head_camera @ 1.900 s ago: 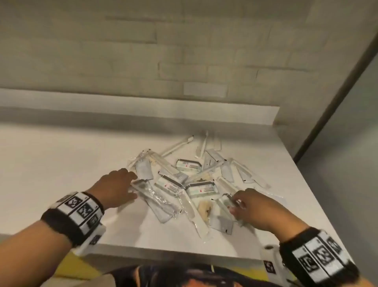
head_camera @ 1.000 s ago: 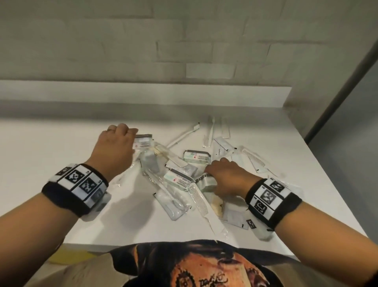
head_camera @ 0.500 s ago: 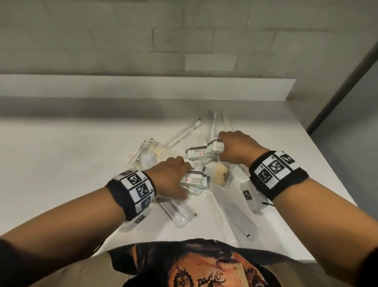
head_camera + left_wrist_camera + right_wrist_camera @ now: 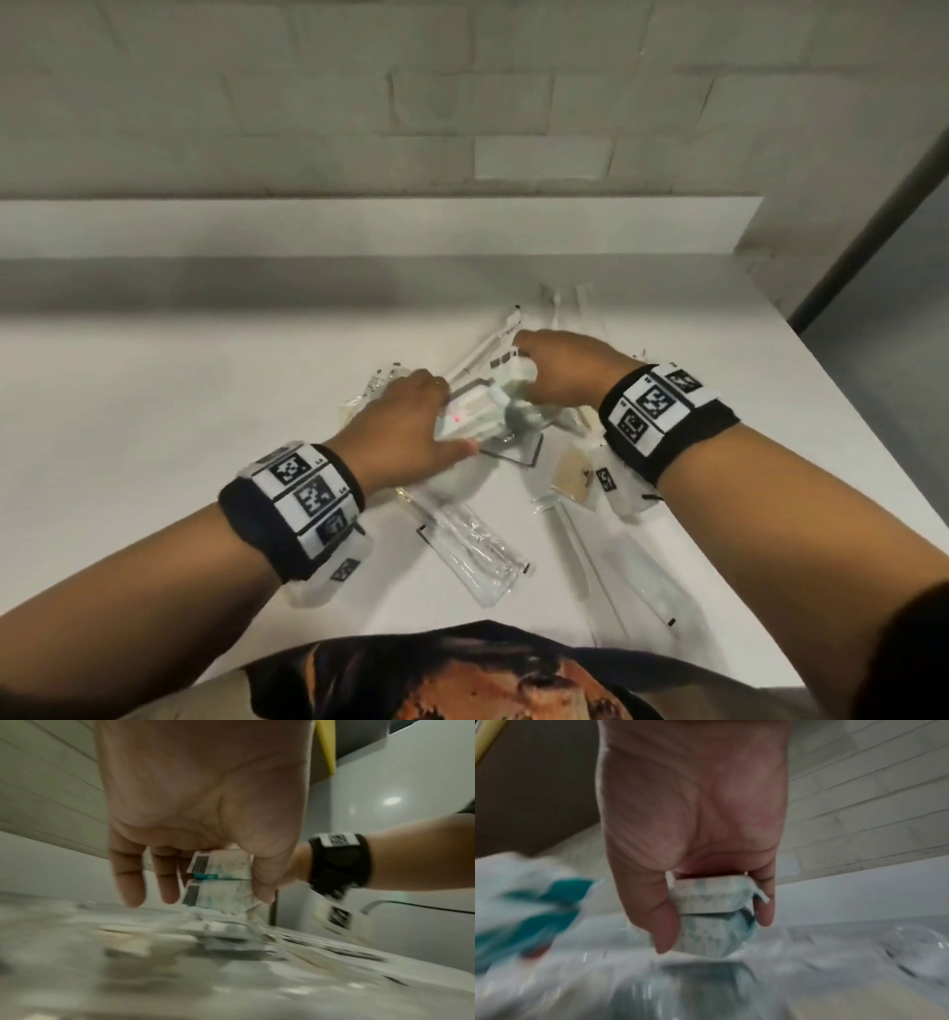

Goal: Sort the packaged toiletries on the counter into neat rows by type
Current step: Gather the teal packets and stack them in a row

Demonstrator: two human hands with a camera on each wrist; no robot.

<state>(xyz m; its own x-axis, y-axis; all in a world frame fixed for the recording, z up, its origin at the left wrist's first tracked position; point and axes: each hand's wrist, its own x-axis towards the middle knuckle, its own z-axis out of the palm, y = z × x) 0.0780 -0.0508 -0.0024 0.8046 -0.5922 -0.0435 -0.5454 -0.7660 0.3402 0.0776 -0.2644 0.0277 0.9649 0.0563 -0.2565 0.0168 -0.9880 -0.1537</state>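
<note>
A loose pile of packaged toiletries lies on the white counter [image 4: 179, 411]. My left hand [image 4: 405, 431] is over the middle of the pile and grips two stacked small white packets with teal print [image 4: 221, 880], which also show as a white packet stack [image 4: 470, 419] in the head view. Just behind it, my right hand [image 4: 560, 370] pinches two similar stacked packets [image 4: 711, 912] between thumb and fingers, with the right hand's packets [image 4: 513, 370] nearly touching the left hand's stack. Both wrist views are blurred below the hands.
A clear long sachet [image 4: 472, 555] and another long clear pack [image 4: 642, 570] lie near the front edge. A tan packet [image 4: 570, 473] sits under my right wrist. Wrapped toothbrushes [image 4: 485, 352] point toward the back ledge [image 4: 359, 226]. The counter's right edge [image 4: 821, 390] is close.
My left hand came in from the pile's left side to its middle and took up small packets. My right hand moved back with its packets, and the two hands drew together.
</note>
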